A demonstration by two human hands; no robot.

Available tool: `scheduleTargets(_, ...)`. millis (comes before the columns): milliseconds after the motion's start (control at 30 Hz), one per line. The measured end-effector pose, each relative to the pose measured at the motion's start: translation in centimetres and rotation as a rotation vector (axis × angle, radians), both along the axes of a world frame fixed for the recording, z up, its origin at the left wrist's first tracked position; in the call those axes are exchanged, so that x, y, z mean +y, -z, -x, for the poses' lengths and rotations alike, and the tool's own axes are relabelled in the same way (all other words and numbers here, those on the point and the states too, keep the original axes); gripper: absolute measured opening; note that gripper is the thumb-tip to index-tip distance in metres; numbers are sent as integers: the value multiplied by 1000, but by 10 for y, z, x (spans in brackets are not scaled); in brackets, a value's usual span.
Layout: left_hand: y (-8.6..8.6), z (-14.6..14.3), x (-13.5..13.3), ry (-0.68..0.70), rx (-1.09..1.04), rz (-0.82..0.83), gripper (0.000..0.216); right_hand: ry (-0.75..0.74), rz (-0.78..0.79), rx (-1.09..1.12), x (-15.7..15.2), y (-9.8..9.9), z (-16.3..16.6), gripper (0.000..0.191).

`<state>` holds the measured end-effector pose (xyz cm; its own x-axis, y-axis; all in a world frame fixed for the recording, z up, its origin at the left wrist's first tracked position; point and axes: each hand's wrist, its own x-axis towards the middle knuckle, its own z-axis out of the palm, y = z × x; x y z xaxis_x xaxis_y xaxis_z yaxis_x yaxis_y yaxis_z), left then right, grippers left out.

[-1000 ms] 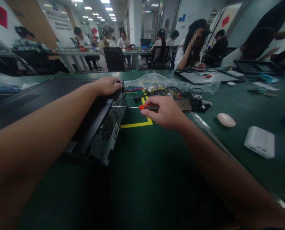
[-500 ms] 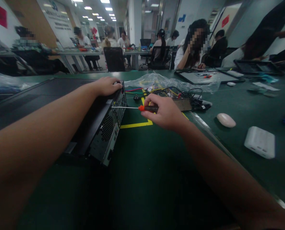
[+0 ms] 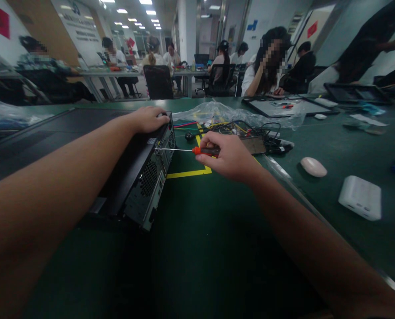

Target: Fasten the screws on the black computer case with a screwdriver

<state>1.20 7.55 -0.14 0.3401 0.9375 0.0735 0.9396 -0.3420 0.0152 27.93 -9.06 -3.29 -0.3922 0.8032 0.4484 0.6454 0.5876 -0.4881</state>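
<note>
A black desktop computer case [image 3: 118,188] lies on its side on the green table, its metal back panel facing right. My left hand [image 3: 149,118] lies on top of the case near the far back corner, with its fingers resting flat and reaching the edge. My right hand [image 3: 229,155] is closed around the dark and orange handle of a screwdriver [image 3: 197,150]. The screwdriver's thin shaft points left, level, and its tip meets the upper edge of the back panel. Whether a screw sits under the tip is too small to tell.
Behind my right hand lie tangled cables [image 3: 242,128], a metal box [image 3: 255,145] and clear plastic wrap [image 3: 214,108]. Yellow tape [image 3: 189,173] marks the table [image 3: 197,248]. To the right are a pale mouse-shaped object [image 3: 313,167] and a white box-like device [image 3: 360,198]. Several people sit beyond.
Both hands keep nearly the same place, with the screwdriver tip still at the case's back panel. The right hand's fingers have shifted very slightly on the handle.
</note>
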Motion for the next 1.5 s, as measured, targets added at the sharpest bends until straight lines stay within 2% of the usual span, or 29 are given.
scheduleTargets(467,-2,-2,-6,-27,11,6,73,1,-15,-23,2,1,-2,23)
scheduleTargets(800,-1,-1,-2,-13,23,2,72,13,41,-59,-3,-5,1,39)
scheduleTargets(1133,-2,-3,-5,-7,-6,7,73,-2,-5,-6,0,1,-1,22)
scheduleTargets(1500,-3,-3,-7,-7,7,14,75,0,13,-5,0,-1,-2,21)
